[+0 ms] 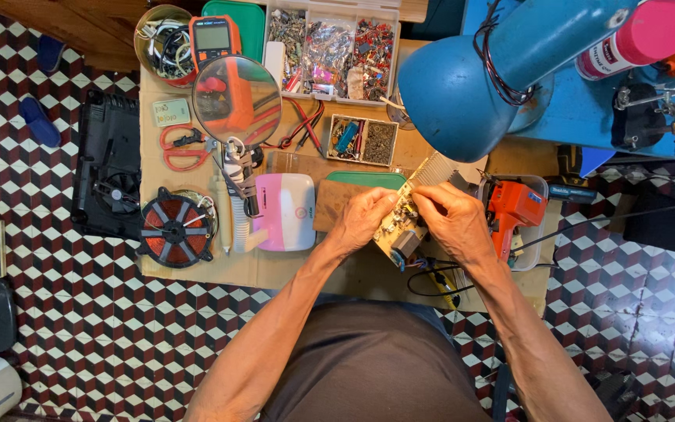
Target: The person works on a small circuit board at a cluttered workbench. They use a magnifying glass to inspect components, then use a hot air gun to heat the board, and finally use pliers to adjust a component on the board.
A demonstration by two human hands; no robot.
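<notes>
**Two hands, one circuit board held over the bench**

Both hands meet on a circuit board (401,221), lifted just above the cardboard-covered bench (197,270) in front of the person's lap. The left hand (362,219) is closed on the board's left edge, and the right hand (453,221) pinches its right side from above.

The board's long axis runs on a diagonal. Its near end carries a grey block and trailing wires, pointing back toward the person. Its far end carries a finned heatsink (431,168), pointing away toward the blue lamp (455,94).

Risks, as I judge them: the heatsink end looks heavy, so a loosened pinch could tip the board onto the bench. The dangling wires could snag the yellow-handled tool (445,287) below. The orange power tool (513,207) sits just beside the right hand, within knocking range.
</notes>
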